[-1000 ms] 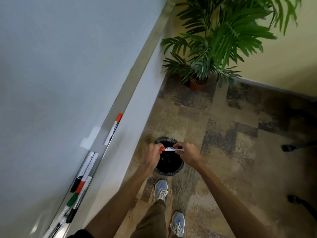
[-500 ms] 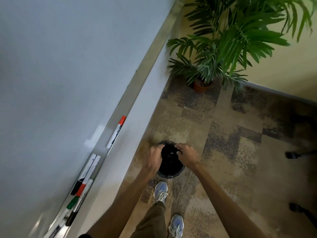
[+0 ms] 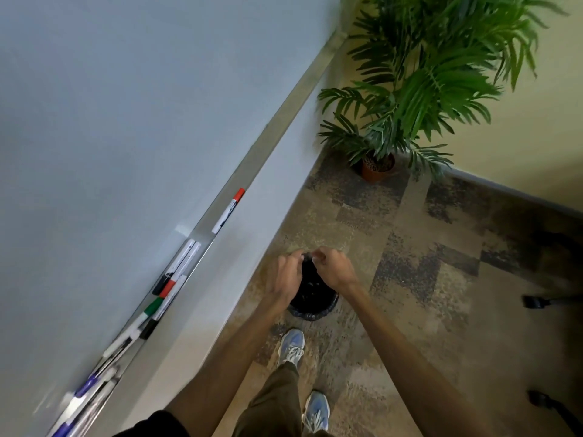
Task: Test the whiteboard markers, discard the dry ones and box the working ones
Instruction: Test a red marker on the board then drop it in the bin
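Beneath the fingers (image 3: 320, 255) sits the round black bin (image 3: 314, 299), its liner glossy; the left hand (image 3: 284, 274) and right hand (image 3: 336, 269) curl over its mouth — whether they pinch anything I cannot tell. Left of the fingers, slim smooth-barrelled markers (image 3: 172, 280) crowd the narrow metal tray (image 3: 284, 115) — a careless grab could roll one off.

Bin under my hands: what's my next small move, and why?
Probably reach the left hand to the lone red-capped marker on the tray: it and the right hand hang curled over the black bin, no marker visible in either, and more lie there.
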